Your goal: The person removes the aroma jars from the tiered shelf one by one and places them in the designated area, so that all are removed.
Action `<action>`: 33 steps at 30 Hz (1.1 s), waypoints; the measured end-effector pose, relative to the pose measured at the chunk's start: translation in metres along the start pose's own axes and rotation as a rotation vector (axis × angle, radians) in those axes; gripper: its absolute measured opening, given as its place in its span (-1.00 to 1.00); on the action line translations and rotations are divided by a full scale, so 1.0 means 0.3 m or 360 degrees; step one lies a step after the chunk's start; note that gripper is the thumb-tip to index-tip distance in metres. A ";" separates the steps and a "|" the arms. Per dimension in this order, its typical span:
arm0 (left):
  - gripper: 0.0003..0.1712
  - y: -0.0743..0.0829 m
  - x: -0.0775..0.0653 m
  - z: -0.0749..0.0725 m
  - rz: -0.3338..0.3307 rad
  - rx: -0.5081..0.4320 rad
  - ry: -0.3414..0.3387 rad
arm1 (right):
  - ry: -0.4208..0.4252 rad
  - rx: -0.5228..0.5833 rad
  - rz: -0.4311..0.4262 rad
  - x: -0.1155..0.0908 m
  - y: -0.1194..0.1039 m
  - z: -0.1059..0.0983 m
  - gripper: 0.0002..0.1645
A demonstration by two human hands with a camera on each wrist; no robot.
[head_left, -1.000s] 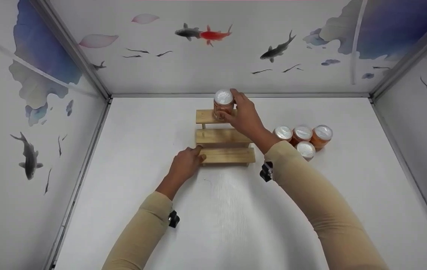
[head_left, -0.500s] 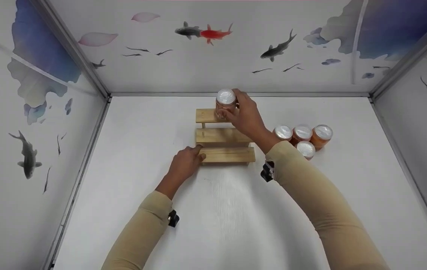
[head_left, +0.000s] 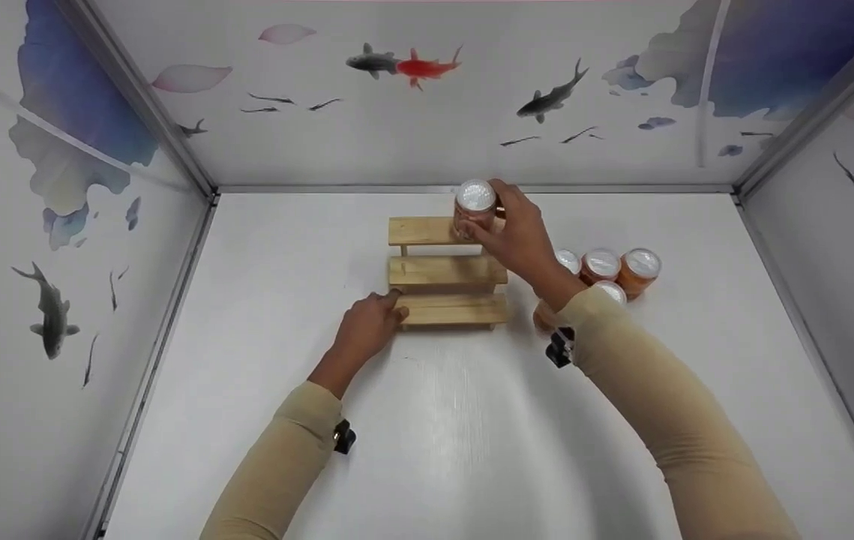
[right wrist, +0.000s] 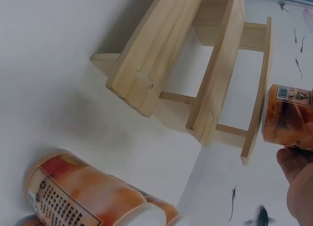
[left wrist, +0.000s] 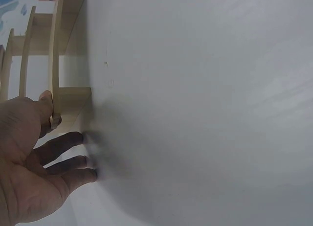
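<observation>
A three-tier wooden step stand (head_left: 449,309) stands on the white table. My left hand (head_left: 365,328) pinches the left end of its lowest step; in the left wrist view, the other fingers of that hand (left wrist: 29,157) reach down near the tabletop. My right hand (head_left: 525,238) grips an orange-labelled jar (head_left: 474,210) with a silvery top, held upright at the right part of the top step. In the right wrist view the base of this jar (right wrist: 286,117) is against or just above the step; I cannot tell which.
Several similar jars (head_left: 639,271) stand grouped right of the stand, partly hidden by my right forearm. One nearby jar (right wrist: 73,189) shows its label in the right wrist view. White walls (head_left: 456,142) with painted fish enclose the table.
My right hand has moved the jar to the right along the top step. Its forearm has shifted right too, over the grouped jars. My left hand stays on the lowest step.
</observation>
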State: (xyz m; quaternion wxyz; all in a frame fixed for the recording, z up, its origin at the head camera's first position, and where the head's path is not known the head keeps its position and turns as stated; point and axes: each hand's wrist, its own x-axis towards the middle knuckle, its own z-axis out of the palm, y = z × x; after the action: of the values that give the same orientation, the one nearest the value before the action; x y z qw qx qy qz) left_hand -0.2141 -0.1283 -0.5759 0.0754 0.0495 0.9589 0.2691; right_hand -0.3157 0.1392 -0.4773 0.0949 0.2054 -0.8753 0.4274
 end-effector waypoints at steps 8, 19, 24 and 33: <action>-0.49 0.004 -0.002 -0.006 -0.0008 -0.0015 -0.0015 | 0.0053 -0.0086 -0.0077 -0.036 0.023 -0.064 -0.15; -0.48 0.006 0.001 -0.012 -0.0036 -0.0003 -0.0031 | 0.0116 -0.0117 -0.0053 -0.085 0.065 -0.152 -0.13; -0.46 0.008 0.002 -0.013 -0.0051 -0.0007 -0.0045 | 0.0163 -0.0119 -0.0064 -0.110 0.090 -0.184 -0.10; -0.44 -0.027 0.017 0.020 0.0001 -0.0005 -0.0007 | 0.0200 -0.0159 -0.0023 -0.168 0.120 -0.231 -0.13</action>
State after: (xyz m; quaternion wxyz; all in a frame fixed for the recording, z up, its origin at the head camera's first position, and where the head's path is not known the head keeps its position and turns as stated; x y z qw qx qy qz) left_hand -0.2186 -0.1315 -0.5859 0.0775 0.0504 0.9582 0.2707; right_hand -0.2871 0.2276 -0.4772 0.1628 0.1795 -0.8863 0.3945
